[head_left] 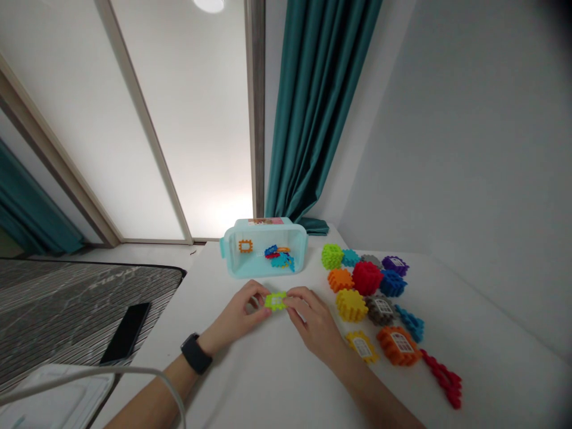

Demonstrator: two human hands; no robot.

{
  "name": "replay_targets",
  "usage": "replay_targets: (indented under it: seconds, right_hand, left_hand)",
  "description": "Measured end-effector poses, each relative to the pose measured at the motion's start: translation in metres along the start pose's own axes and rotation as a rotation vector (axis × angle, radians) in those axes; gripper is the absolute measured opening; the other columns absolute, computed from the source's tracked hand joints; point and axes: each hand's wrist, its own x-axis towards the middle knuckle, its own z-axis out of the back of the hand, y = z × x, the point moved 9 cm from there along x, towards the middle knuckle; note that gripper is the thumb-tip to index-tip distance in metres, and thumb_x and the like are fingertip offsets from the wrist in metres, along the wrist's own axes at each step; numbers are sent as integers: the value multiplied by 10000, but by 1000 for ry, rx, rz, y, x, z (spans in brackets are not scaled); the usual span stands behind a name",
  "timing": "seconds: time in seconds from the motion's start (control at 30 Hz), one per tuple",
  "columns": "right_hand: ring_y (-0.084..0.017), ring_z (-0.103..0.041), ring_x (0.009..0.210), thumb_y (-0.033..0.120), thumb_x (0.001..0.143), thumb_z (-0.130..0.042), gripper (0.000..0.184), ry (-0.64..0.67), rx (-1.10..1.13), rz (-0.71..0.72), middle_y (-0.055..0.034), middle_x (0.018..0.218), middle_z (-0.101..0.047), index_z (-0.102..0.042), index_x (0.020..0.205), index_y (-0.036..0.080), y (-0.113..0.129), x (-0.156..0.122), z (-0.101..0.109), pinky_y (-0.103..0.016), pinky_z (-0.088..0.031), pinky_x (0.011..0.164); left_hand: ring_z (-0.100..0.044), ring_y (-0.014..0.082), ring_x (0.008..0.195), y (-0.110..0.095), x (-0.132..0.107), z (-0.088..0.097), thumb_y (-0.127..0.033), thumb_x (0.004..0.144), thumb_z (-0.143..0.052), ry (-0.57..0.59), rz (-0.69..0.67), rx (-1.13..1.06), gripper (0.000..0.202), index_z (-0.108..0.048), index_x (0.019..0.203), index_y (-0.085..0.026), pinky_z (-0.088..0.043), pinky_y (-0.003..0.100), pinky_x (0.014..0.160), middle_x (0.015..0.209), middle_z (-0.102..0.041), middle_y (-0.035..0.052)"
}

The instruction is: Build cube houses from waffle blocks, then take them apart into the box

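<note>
Both hands meet over the white table, pinching a small lime-green toothed frame piece between them. My left hand, with a black watch on the wrist, grips its left side. Gripping the right side is my right hand. Just behind stands a pale blue plastic box lying open toward me, with an orange frame piece and several blue, red and orange pieces inside.
To the right lies a cluster of several toothed blocks, among them a red one, a yellow one and an orange window piece. A black phone lies on the striped mat at left. A white lid and cable sit at the lower left.
</note>
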Motion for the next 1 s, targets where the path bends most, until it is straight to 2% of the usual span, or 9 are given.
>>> replay_targets:
  seconds: [0.1, 0.2, 0.3, 0.47, 0.77, 1.0]
  right_hand:
    - [-248, -640, 1043, 107, 898, -535, 240, 20, -43, -25, -101, 1163, -632, -615, 1070, 254, -3, 0, -5, -442, -569, 898]
    - [-282, -610, 1134, 134, 853, -612, 300, 45, -71, -36, -117, 1242, -608, -603, 1129, 251, -3, 0, -8, -496, -560, 941]
    - [-294, -574, 1201, 142, 847, -627, 332, 39, -94, -9, -122, 1299, -592, -592, 1159, 250, 2, 2, -6, -523, -541, 977]
    - [-309, -536, 1242, 166, 858, -630, 312, 59, -146, 47, -125, 1337, -580, -585, 1157, 242, 12, 5, -4, -567, -487, 1031]
    - [-298, -553, 1216, 149, 871, -612, 303, 81, -171, 96, -121, 1282, -624, -578, 1160, 233, 18, 7, -4, -580, -460, 1047]
    - [-282, -584, 1168, 169, 866, -629, 301, 58, -193, 125, -106, 1234, -666, -590, 1157, 236, 23, 19, 14, -561, -454, 1055]
  left_hand:
    - [-583, 225, 980, -11, -2, 10, -447, 820, -735, -98, -117, 218, 377, -627, 1092, -209, -521, 374, 864, 1091, -580, 89]
    - [-570, 259, 1090, -19, -5, 19, -454, 809, -751, -178, -201, 398, 421, -628, 1137, -221, -516, 422, 944, 1195, -540, 116]
    - [-592, 247, 1039, -22, -8, 20, -483, 836, -718, -191, -255, 497, 424, -629, 1156, -220, -535, 431, 927, 1242, -516, 131]
    - [-601, 227, 991, -28, -11, 19, -491, 853, -699, -183, -335, 522, 431, -622, 1176, -215, -550, 423, 909, 1244, -512, 125]
    - [-602, 236, 1026, -28, -13, 17, -509, 862, -683, -170, -357, 555, 464, -602, 1218, -221, -548, 424, 920, 1264, -515, 132]
    - [-608, 261, 1046, -41, -8, 18, -508, 868, -674, -204, -412, 644, 454, -610, 1202, -208, -540, 416, 906, 1221, -574, 146]
